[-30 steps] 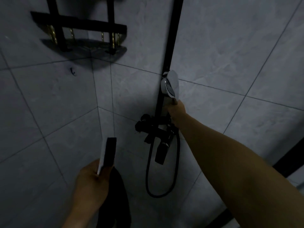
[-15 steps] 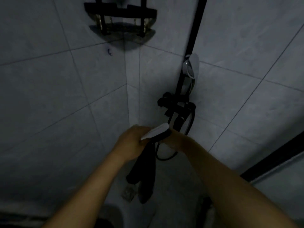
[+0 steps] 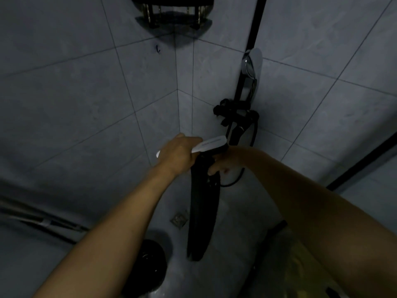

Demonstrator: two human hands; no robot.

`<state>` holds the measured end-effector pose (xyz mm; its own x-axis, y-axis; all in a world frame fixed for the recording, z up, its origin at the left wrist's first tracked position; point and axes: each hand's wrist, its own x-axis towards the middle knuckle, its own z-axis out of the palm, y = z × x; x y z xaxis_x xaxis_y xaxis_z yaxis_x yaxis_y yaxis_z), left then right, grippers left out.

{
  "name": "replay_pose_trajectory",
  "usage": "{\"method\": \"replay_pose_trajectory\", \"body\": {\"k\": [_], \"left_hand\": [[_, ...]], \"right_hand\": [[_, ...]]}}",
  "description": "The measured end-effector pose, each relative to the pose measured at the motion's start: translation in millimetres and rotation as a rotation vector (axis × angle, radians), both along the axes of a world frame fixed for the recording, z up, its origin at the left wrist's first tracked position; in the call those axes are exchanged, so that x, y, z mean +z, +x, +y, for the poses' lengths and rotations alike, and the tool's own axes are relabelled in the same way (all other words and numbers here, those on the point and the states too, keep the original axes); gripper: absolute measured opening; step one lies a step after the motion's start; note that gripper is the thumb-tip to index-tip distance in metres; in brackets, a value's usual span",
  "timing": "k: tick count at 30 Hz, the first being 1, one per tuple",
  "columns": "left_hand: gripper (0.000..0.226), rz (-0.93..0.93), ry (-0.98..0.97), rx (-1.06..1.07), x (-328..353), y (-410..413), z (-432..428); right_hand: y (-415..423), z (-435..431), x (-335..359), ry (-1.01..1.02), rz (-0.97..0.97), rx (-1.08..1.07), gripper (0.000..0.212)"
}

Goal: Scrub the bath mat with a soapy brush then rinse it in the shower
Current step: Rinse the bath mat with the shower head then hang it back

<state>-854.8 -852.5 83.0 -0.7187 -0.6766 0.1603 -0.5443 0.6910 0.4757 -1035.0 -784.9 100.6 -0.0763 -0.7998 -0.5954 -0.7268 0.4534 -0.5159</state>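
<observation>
A dark bath mat [image 3: 203, 203] hangs folded and limp in the middle of the dim shower stall, its lower end near the floor. My left hand [image 3: 177, 154] grips a white-backed brush [image 3: 209, 143] at the mat's top edge. My right hand [image 3: 222, 163] holds the upper part of the mat just below the brush, fingers curled round the fabric. The chrome shower head [image 3: 251, 62] sits in its holder on the black riser rail [image 3: 253, 35], above the black mixer tap [image 3: 235, 115].
A black hose [image 3: 254, 134] loops down from the tap behind my right hand. A corner shelf [image 3: 173, 17] hangs high on the tiled wall. A floor drain [image 3: 179, 219] lies left of the mat's lower half, and a dark round object [image 3: 150, 265] sits at the floor's near edge.
My right hand left the shower head and came down to the mat. My left hand brought the brush and mat toward the centre, and the view tilted down to the floor.
</observation>
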Motion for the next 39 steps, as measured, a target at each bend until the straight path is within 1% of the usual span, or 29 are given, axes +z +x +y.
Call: {"method": "replay_pose_trajectory", "body": {"k": [3, 4, 5, 6, 8, 10, 12, 13, 15, 16, 18, 22, 24, 26, 28, 29, 32, 35, 37, 39], "left_hand": [[0.014, 0.036, -0.013, -0.033, -2.2, 6.3, 16.7], [0.012, 0.051, -0.021, -0.038, -1.9, 9.2, 20.6], [0.016, 0.076, -0.035, -0.04, -0.6, 12.1, 22.3], [0.022, 0.101, -0.06, -0.044, 1.4, 15.8, 24.0], [0.028, 0.111, -0.127, -0.028, 5.3, 23.4, 24.3], [0.025, 0.086, -0.169, -0.026, 7.3, 28.3, 25.4], [0.017, 0.06, -0.18, -0.054, 4.6, 30.1, 27.6], [0.016, 0.049, -0.182, -0.063, 3.0, 31.7, 27.2], [0.021, 0.067, -0.17, -0.054, 1.6, 35.7, 22.3], [0.025, 0.091, -0.16, -0.044, 1.8, 38.4, 18.7], [0.03, 0.129, -0.153, -0.026, 5.2, 42.3, 11.4], [0.029, 0.155, -0.148, 0.023, 9.8, 48.5, 5.3], [0.026, 0.171, -0.14, 0.061, 4.6, 51.5, 0.7], [0.024, 0.188, -0.114, 0.111, -1.3, 55.2, -5.9], [0.018, 0.203, -0.076, 0.147, -5.0, 57.8, -14.3], [0.015, 0.207, -0.064, 0.15, -6.8, 59.2, -18.4], [0.013, 0.199, -0.071, 0.134, -9.5, 57.8, -19.3], [0.014, 0.193, -0.076, 0.153, -13.2, 54.3, -16.9], [0.016, 0.211, -0.047, 0.158, -16.0, 54.7, -16.3], [0.019, 0.232, -0.01, 0.171, -18.9, 57.7, -8.9]], "right_hand": [[-0.2, 1.2, -12.1, 0.184, 0.181, 0.088, 0.02], [-1.3, 3.6, -14.9, 0.25, 0.246, 0.122, 0.024], [-5.0, 5.8, -21.1, 0.278, 0.281, 0.147, 0.032], [-6.9, 9.6, -28.5, 0.267, 0.282, 0.153, 0.04], [-5.3, 13.1, -37.2, 0.264, 0.272, 0.172, 0.049], [-3.3, 10.1, -44.1, 0.342, 0.303, 0.187, 0.056], [-0.1, 8.8, -46.7, 0.403, 0.38, 0.254, 0.055], [-0.2, 9.1, -47.5, 0.393, 0.424, 0.292, 0.059], [-5.8, 15.7, -47.5, 0.33, 0.471, 0.326, 0.066], [-9.4, 19.4, -51.6, 0.278, 0.474, 0.31, 0.066], [-15.9, 29.0, -59.8, 0.157, 0.503, 0.298, 0.058], [-21.2, 38.9, -85.2, -0.025, 0.568, 0.236, 0.051], [-23.0, 43.1, -91.9, -0.123, 0.573, 0.186, 0.044], [-24.6, 48.3, -100.8, -0.171, 0.528, 0.074, 0.037], [-26.9, 53.1, -110.2, -0.171, 0.462, -0.03, 0.029], [-26.2, 55.8, -115.6, -0.164, 0.432, -0.06, 0.029], [-20.4, 59.3, -123.3, -0.154, 0.371, -0.1, 0.034], [-19.1, 62.4, -133.3, -0.078, 0.331, -0.113, 0.044], [-23.1, 67.7, -142.8, -0.039, 0.308, -0.1, 0.053], [-22.1, 76.3, -143.8, -0.017, 0.293, -0.105, 0.058]]}}
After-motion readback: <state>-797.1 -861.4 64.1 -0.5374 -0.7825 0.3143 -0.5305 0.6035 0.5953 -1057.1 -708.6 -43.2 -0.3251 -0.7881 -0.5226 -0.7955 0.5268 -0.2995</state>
